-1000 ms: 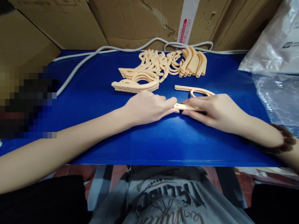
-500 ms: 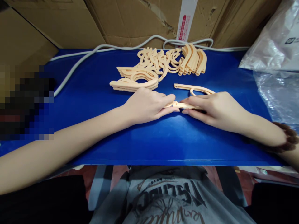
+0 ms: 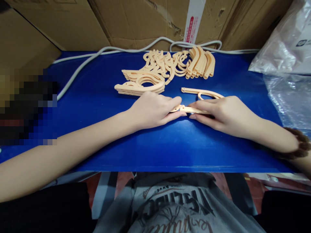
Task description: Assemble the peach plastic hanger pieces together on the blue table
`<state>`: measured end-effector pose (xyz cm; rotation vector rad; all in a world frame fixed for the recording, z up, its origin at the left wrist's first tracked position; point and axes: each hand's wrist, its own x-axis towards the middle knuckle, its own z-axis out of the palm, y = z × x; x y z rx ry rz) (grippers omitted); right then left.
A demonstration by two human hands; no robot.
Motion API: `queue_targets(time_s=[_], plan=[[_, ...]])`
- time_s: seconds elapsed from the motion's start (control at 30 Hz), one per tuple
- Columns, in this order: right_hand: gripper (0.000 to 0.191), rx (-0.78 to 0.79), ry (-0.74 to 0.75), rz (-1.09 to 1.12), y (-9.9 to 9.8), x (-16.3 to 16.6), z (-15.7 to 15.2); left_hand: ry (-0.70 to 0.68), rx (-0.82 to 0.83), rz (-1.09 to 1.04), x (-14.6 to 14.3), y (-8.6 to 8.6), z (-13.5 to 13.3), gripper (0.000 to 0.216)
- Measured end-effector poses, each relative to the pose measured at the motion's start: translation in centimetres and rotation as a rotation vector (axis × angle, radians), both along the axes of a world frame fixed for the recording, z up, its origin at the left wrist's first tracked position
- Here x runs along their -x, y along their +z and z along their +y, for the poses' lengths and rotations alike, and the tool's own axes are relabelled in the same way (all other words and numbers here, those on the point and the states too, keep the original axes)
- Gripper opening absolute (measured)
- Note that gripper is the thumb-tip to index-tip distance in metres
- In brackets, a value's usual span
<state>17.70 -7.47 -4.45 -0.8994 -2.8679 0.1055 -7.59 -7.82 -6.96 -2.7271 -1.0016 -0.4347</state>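
My left hand (image 3: 155,109) pinches a beige plastic hanger hook (image 3: 175,109) between thumb and fingers; most of it is covered by the hand. My right hand (image 3: 223,113) is closed on a beige plastic hanger arm (image 3: 194,110), whose left end meets the hook. The hanger arm's right end is hidden under my fingers. Just behind the right hand lies another curved hanger arm (image 3: 199,91), partly covered by that hand. Stacked folded hangers (image 3: 141,88) rest just beyond my left hand.
Loose hooks (image 3: 159,61) and a bundle of hanger arms (image 3: 200,63) lie at the back of the blue table (image 3: 150,149). A white cable (image 3: 97,53) runs along the rear edge before cardboard boxes (image 3: 150,22). Clear plastic bags (image 3: 284,48) sit at right.
Both hands keep almost the same place and grip. The left thumb and the joined ends have shifted very slightly; the piles stay as they were.
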Motion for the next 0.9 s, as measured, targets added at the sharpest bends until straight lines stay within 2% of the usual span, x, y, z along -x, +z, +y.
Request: queue_targets(time_s=[0.53,0.9], plan=[[0.04,0.006,-0.009,-0.018,0.1,-0.04,-0.07,-0.008,0.019,0.025,-0.03,0.2,0.0,0.047],[0.039,0.02,-0.032,0.001,0.18,0.12,-0.13,0.095,0.027,0.073,-0.46,0.59,-0.34,0.048]])
